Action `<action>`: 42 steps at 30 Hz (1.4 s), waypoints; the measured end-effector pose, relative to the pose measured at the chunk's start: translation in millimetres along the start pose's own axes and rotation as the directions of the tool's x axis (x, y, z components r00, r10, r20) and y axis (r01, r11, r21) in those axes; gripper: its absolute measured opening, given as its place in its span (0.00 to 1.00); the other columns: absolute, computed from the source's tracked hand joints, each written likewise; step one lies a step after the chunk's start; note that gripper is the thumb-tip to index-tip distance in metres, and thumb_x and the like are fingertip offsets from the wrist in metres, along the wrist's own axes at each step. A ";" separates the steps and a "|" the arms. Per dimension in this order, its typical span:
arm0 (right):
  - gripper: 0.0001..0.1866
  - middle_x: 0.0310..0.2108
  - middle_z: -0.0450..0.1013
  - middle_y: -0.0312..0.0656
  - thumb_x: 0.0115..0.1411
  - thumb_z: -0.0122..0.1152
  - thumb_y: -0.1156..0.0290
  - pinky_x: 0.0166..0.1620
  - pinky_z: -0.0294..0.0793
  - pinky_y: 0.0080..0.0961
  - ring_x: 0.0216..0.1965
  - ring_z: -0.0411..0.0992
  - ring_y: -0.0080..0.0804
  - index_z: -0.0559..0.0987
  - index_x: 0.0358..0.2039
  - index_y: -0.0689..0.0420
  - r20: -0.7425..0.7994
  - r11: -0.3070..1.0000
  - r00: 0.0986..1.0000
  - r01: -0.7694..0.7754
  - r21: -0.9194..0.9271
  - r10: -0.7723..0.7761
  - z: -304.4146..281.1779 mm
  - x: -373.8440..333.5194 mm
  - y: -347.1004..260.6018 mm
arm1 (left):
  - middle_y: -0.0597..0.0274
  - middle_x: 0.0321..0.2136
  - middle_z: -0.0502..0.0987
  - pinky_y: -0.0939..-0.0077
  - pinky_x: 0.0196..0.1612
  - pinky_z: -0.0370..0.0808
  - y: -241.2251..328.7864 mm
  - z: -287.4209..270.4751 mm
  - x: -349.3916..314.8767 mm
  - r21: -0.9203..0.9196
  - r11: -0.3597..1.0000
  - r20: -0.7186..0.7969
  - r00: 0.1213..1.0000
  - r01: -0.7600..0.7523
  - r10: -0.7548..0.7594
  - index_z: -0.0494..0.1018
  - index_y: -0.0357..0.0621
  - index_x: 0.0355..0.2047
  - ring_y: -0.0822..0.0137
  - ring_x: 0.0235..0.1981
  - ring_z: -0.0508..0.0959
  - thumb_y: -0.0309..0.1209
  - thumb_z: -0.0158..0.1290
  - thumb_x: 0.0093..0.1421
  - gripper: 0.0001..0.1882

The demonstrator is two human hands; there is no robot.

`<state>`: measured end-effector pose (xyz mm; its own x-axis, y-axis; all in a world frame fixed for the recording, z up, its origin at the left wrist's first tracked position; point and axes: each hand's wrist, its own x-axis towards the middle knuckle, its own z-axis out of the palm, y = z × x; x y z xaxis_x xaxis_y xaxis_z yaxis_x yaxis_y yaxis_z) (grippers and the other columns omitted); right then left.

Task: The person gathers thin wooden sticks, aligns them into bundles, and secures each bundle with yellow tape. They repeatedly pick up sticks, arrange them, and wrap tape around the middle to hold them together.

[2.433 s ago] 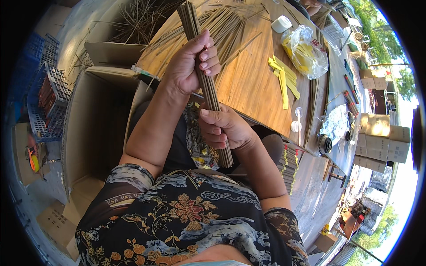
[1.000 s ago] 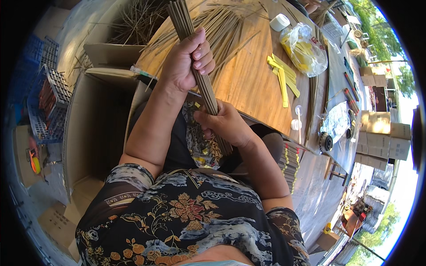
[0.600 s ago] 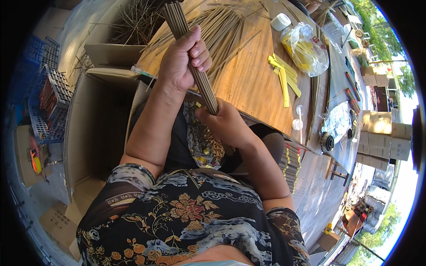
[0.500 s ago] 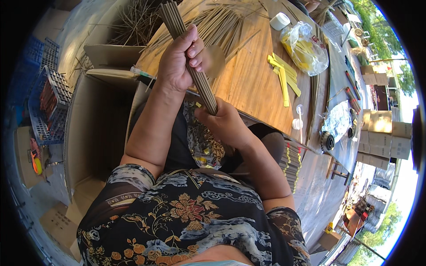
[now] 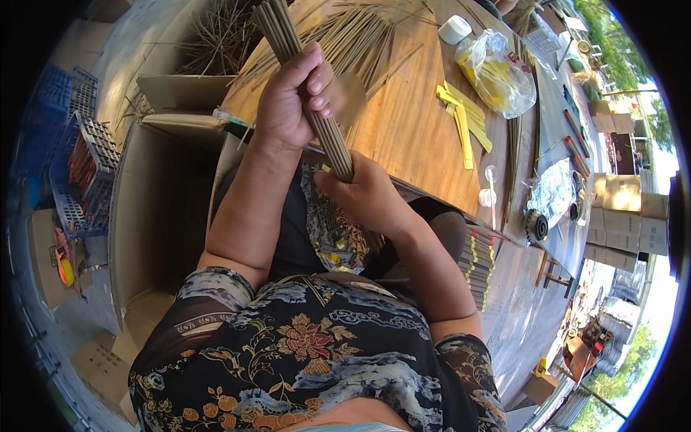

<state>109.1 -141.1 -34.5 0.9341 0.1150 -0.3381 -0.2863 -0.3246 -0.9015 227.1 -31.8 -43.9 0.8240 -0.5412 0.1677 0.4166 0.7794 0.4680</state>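
Note:
I hold a tight bundle of thin brown sticks (image 5: 277, 32) slanted over the near edge of a wooden table (image 5: 410, 137). My left hand (image 5: 291, 97) is wrapped around the bundle's upper middle. My right hand (image 5: 360, 198) grips its lower end just above my lap. More loose sticks (image 5: 367, 36) lie fanned on the table behind the bundle.
Yellow strips (image 5: 461, 119) lie on the table, with a yellow-filled plastic bag (image 5: 497, 72) and a white roll (image 5: 455, 29) beyond. An open cardboard box (image 5: 155, 209) stands at my left, blue crates (image 5: 72, 165) farther left. Stacked cartons (image 5: 622, 223) are at the right.
The bundle has slid up and left through my hands. My left hand shifted a little along it, and my right hand now holds nearer the lower end.

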 end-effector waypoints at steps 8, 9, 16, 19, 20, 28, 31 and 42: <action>0.14 0.18 0.69 0.58 0.53 0.55 0.66 0.27 0.69 0.44 0.24 0.69 0.58 0.65 0.25 0.64 -0.328 0.887 0.931 -0.010 -0.461 -0.159 7.3 6.2 16.1 | 0.72 0.13 0.65 0.84 0.19 0.63 -8.9 7.4 2.1 0.166 0.985 -0.359 0.933 0.051 0.012 0.65 0.49 0.23 0.78 0.14 0.65 0.37 0.52 0.56 0.10; 0.14 0.18 0.69 0.58 0.53 0.55 0.66 0.28 0.69 0.44 0.24 0.69 0.58 0.65 0.25 0.64 -0.334 0.879 0.928 -0.018 -0.476 -0.162 7.6 6.9 15.9 | 0.71 0.13 0.65 0.83 0.19 0.63 -11.2 9.4 2.3 0.168 0.985 -0.388 0.921 0.040 0.029 0.65 0.49 0.22 0.77 0.14 0.65 0.37 0.53 0.55 0.11; 0.13 0.14 0.67 0.46 0.53 0.57 0.66 0.22 0.69 0.33 0.15 0.68 0.40 0.66 0.27 0.63 -0.142 0.964 0.971 0.157 -0.216 -0.190 0.8 7.1 15.0 | 0.74 0.09 0.60 0.85 0.13 0.58 -6.7 3.6 0.1 0.012 0.999 -0.156 0.987 0.044 -0.042 0.64 0.47 0.23 0.80 0.09 0.58 0.39 0.46 0.60 0.12; 0.12 0.14 0.65 0.35 0.53 0.58 0.66 0.18 0.65 0.21 0.13 0.64 0.23 0.67 0.27 0.61 0.152 0.984 0.984 -0.116 0.139 0.094 -9.9 1.4 -4.5 | 0.74 0.09 0.58 0.86 0.11 0.56 -1.6 -0.9 0.2 -0.067 0.997 -0.001 0.999 0.040 -0.040 0.64 0.45 0.24 0.80 0.08 0.57 0.37 0.40 0.63 0.13; 0.12 0.14 0.64 0.34 0.54 0.57 0.66 0.17 0.64 0.18 0.13 0.63 0.20 0.67 0.27 0.60 0.165 0.979 0.982 -0.121 0.165 0.093 -10.5 0.5 -4.7 | 0.74 0.09 0.58 0.86 0.11 0.56 -1.6 -1.1 0.3 -0.075 0.996 0.034 0.999 0.042 -0.040 0.64 0.44 0.25 0.80 0.08 0.57 0.37 0.39 0.63 0.13; 0.11 0.14 0.63 0.31 0.55 0.56 0.66 0.17 0.63 0.15 0.14 0.62 0.16 0.67 0.25 0.58 0.344 0.880 0.937 -0.216 0.423 0.064 -8.7 -0.1 0.0 | 0.73 0.10 0.60 0.85 0.11 0.58 2.7 -2.5 1.2 -0.153 0.985 0.188 0.981 0.085 -0.055 0.64 0.43 0.26 0.80 0.09 0.58 0.35 0.41 0.62 0.11; 0.15 0.16 0.67 0.42 0.53 0.58 0.65 0.25 0.68 0.28 0.20 0.70 0.32 0.66 0.26 0.64 -0.052 0.999 0.998 -0.036 -0.014 0.035 2.0 5.1 1.1 | 0.72 0.12 0.63 0.85 0.15 0.62 -4.4 0.8 3.0 0.053 0.998 -0.189 0.981 0.046 -0.035 0.65 0.45 0.24 0.79 0.11 0.61 0.35 0.47 0.59 0.10; 0.16 0.21 0.70 0.56 0.53 0.56 0.65 0.31 0.68 0.36 0.28 0.71 0.50 0.67 0.28 0.67 -0.238 0.974 0.971 -0.021 -0.226 -0.034 3.8 15.9 11.2 | 0.72 0.12 0.63 0.83 0.17 0.62 -18.2 5.3 -0.1 0.051 0.988 -0.268 0.955 0.147 -0.129 0.62 0.50 0.21 0.78 0.12 0.62 0.40 0.50 0.57 0.13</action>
<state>119.9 -139.4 -51.0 0.9673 -0.1008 -0.2329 -0.2503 -0.5309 -0.8096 217.5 -47.6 -47.9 0.8361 -0.5323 -0.1326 0.5133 0.6738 0.5315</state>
